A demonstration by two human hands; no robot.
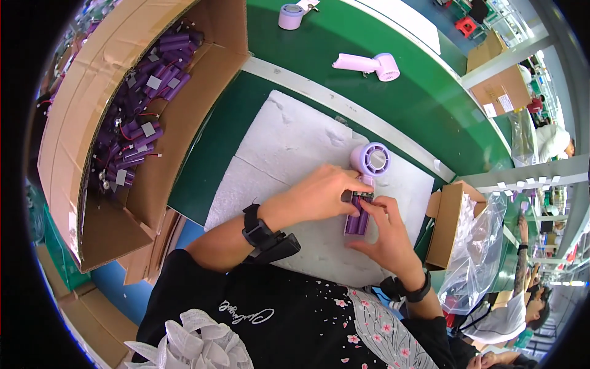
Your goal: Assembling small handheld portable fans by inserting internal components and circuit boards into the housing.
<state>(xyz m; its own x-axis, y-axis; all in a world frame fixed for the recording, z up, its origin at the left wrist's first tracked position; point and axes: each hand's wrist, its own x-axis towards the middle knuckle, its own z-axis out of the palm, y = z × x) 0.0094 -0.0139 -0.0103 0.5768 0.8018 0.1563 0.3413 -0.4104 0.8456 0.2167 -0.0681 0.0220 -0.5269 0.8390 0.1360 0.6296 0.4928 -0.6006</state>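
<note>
Two cardboard boxes flank you: the large left one [190, 123] holds heaped purple battery cells [166, 74] with wires; the smaller right one [445, 224] holds clear plastic [476, 270] spilling over its right side. The purple handheld fan [370, 158] is over the white foam mat [295, 135], between your hands, head far, opened handle near. Your left hand [329, 187] grips its handle narrowly; your right hand [390, 237] is wide, fingertips touching the handle, thumb apart.

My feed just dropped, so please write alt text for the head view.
A person's left hand and right hand touch the open handle of a small purple fan on a white foam sheet. To the left, a large cardboard box holds wired purple batteries; to the right is a smaller box with clear plastic.
</note>
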